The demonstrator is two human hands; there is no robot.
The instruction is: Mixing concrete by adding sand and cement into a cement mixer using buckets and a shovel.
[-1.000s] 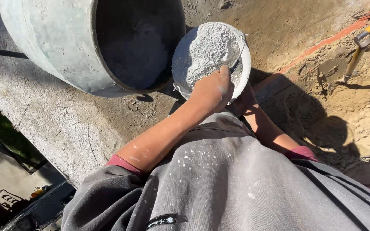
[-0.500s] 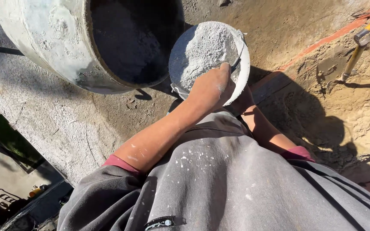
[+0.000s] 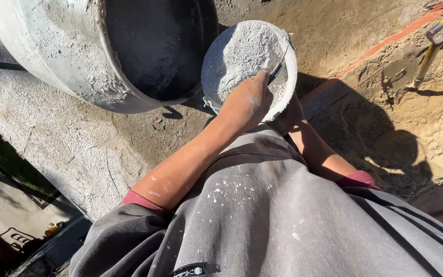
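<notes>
Bucket (image 3: 283, 56): full of grey powder, held at the mixer (image 3: 78, 56) mouth, far centre; nothing tipped yet. Left hand (image 3: 247, 100) fingers clamp the near rim. Right hand (image 3: 287, 115) underneath, grip hidden.

Right hand (image 3: 289, 114) mostly hidden under bucket (image 3: 289, 77), mixer drum (image 3: 52, 51) cut off at top

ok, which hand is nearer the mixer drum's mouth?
Left. The left hand grips the bucket's near rim, beside the mixer drum. The right hand supports the bucket underneath, farther away.
</notes>
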